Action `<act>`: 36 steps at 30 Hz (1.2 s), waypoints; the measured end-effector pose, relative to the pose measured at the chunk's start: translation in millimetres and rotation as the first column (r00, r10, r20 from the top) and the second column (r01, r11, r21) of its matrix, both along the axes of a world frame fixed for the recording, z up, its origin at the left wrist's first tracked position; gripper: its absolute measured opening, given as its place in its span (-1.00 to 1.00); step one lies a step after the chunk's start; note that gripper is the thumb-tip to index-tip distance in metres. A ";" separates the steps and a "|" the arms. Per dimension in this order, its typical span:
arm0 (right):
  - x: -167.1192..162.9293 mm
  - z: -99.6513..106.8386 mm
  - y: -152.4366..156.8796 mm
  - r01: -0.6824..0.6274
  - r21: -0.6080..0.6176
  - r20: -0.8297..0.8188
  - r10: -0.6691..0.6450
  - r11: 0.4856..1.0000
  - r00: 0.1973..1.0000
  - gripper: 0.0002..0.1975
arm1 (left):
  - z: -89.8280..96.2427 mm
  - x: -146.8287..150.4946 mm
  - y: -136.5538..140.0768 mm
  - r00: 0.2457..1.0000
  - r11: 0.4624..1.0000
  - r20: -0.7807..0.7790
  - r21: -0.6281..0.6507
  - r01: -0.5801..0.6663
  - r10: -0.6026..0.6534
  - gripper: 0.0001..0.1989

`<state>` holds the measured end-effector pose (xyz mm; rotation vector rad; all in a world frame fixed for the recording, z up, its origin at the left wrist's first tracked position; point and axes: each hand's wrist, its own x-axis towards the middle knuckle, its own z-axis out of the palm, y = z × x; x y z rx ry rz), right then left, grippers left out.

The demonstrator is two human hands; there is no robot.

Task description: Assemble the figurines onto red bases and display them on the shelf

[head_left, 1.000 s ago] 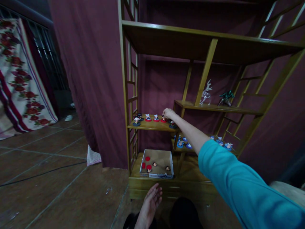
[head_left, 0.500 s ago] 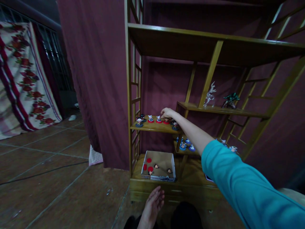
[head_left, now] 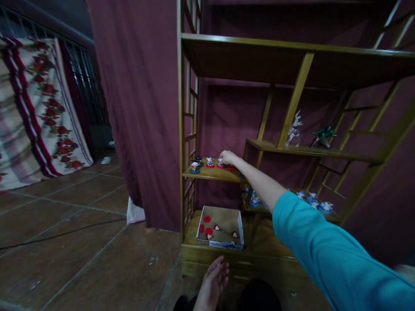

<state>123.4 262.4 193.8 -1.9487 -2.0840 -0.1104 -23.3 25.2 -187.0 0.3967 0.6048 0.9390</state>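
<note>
My right hand reaches onto the small wooden shelf, its fingers closed on the top of a small white-and-black figurine with a red base. A matching figurine stands just left of it. Farther left is a dark-haired figurine on a dark base, with another behind it. Partly covered by my hand, another red base shows to the right. Below, my left hand is held open with nothing in it, in front of the cardboard box. Several red discs and small figurine pieces lie in that box.
A clear deer ornament and a dark green ornament stand on the raised shelf at right. Several blue-based figurines occupy the lower right shelf. A purple curtain hangs left of the unit; a cable crosses the floor.
My right hand has shifted left along the shelf, from the dark-haired red-based figurine to the white-and-black one beside it. My left hand stays open. The view has turned slightly left.
</note>
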 end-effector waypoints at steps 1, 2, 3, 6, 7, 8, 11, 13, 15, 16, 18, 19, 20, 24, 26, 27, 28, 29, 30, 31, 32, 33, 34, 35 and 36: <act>0.1 -0.3 0.3 -0.002 -0.001 0.004 0.002 1.000 1.000 -0.71 | 0.4 0.0 -0.2 1.000 1.000 0.000 0.002 -0.001 0.001 -0.55; 0.1 -0.6 0.5 -0.004 -0.004 0.009 0.004 1.000 1.000 -0.71 | 0.9 0.0 -0.4 1.000 1.000 0.003 0.007 0.000 0.000 -0.56; 0.1 -0.8 0.6 -0.007 -0.005 0.012 0.007 1.000 1.000 -0.72 | 1.2 0.0 -0.7 1.000 1.000 0.005 0.012 0.000 0.000 -0.56; -0.6 -1.5 0.1 -0.012 -0.002 0.017 0.012 1.000 1.000 -0.72 | 1.0 0.3 -1.3 1.000 1.000 0.009 0.025 -0.001 0.001 -0.57; -0.9 -1.6 -0.4 -0.012 -0.001 0.016 0.012 1.000 1.000 -0.72 | 0.5 0.5 -1.4 1.000 1.000 0.010 0.031 0.001 -0.002 -0.57; -1.2 -1.4 -1.2 -0.010 -0.002 0.015 0.010 1.000 1.000 -0.72 | -0.1 0.7 -1.4 1.000 0.999 0.012 0.037 0.002 -0.003 -0.57; -2.5 1.7 -4.1 -0.006 -0.040 0.009 0.007 0.999 1.000 -0.71 | -1.9 1.2 -1.4 1.000 0.999 0.018 0.048 0.002 -0.003 -0.57; -3.9 5.4 -5.7 -0.004 -0.078 -0.003 0.004 0.997 1.000 -0.66 | -2.4 1.3 -1.5 1.000 0.999 0.023 0.054 0.007 -0.008 -0.58; -6.0 9.1 -5.2 -0.015 -0.080 -0.028 0.013 0.997 1.000 -0.62 | -2.1 1.3 -1.6 1.000 0.998 0.025 0.056 0.012 -0.013 -0.59; -7.4 10.5 -4.1 -0.030 -0.065 -0.043 0.027 0.997 0.999 -0.61 | -1.9 1.5 -1.6 1.000 0.998 0.023 0.054 0.012 -0.014 -0.59; -11.5 11.6 0.0 -0.070 -0.033 -0.073 0.067 0.997 0.995 -0.62 | -1.7 1.9 -1.2 1.000 0.999 0.020 0.048 0.012 -0.013 -0.59; -14.2 11.2 2.5 -0.088 -0.024 -0.081 0.085 0.996 0.993 -0.63 | -2.0 2.3 -0.9 1.000 0.999 0.020 0.046 0.012 -0.013 -0.60; -17.4 10.3 5.1 -0.102 -0.020 -0.086 0.100 0.995 0.991 -0.64 | -2.4 2.6 -0.5 1.000 0.999 0.020 0.046 0.012 -0.013 -0.60; -32.0 4.2 12.4 -0.114 -0.001 -0.066 0.114 0.994 0.991 -0.65 | -5.9 3.6 0.8 1.000 0.999 0.013 0.039 0.017 -0.017 -0.60; -38.2 1.5 13.1 -0.112 -0.008 -0.042 0.111 0.994 0.993 -0.66 | -7.1 3.5 0.9 1.000 0.999 0.009 0.042 0.018 -0.019 -0.59; -40.6 0.4 13.0 -0.108 -0.013 -0.029 0.108 0.994 0.994 -0.65 | -7.4 3.3 0.8 1.000 0.999 0.008 0.045 0.017 -0.018 -0.59; -42.5 -0.4 12.7 -0.104 -0.014 -0.018 0.104 0.994 0.994 -0.64 | -7.3 3.0 0.7 1.000 0.999 0.008 0.047 0.016 -0.017 -0.59; -43.9 -1.1 12.4 -0.101 -0.010 -0.011 0.101 0.995 0.995 -0.64 | -7.1 2.7 0.5 1.000 0.999 0.007 0.047 0.015 -0.016 -0.58; -44.9 -1.8 12.2 -0.099 -0.001 -0.008 0.099 0.995 0.995 -0.63 | -6.6 2.4 0.3 1.000 0.999 0.006 0.047 0.015 -0.015 -0.58; -45.7 -2.4 12.2 -0.097 0.009 -0.008 0.097 0.995 0.995 -0.64 | -6.1 2.1 0.1 1.000 0.999 0.004 0.047 0.016 -0.016 -0.58; -46.3 -3.1 12.4 -0.096 0.017 -0.007 0.097 0.995 0.995 -0.65 | -5.6 1.9 -0.1 1.000 0.999 0.002 0.048 0.017 -0.017 -0.58; -46.9 -3.8 12.8 -0.098 0.024 -0.005 0.098 0.995 0.995 -0.66 | -5.2 1.7 -0.3 1.000 0.999 0.000 0.049 0.019 -0.019 -0.58; -47.5 -4.4 13.3 -0.098 0.027 -0.002 0.098 0.995 0.995 -0.67 | -5.0 1.7 -0.4 1.000 0.998 -0.001 0.052 0.021 -0.021 -0.58; -48.1 -4.9 13.9 -0.095 0.026 0.002 0.095 0.995 0.995 -0.68 | -4.9 1.8 -0.5 1.000 0.998 -0.001 0.053 0.023 -0.023 -0.58; -48.4 -4.9 14.5 -0.091 0.021 0.006 0.091 0.996 0.996 -0.68 | -4.9 2.0 -0.5 1.000 0.998 -0.002 0.054 0.022 -0.022 -0.58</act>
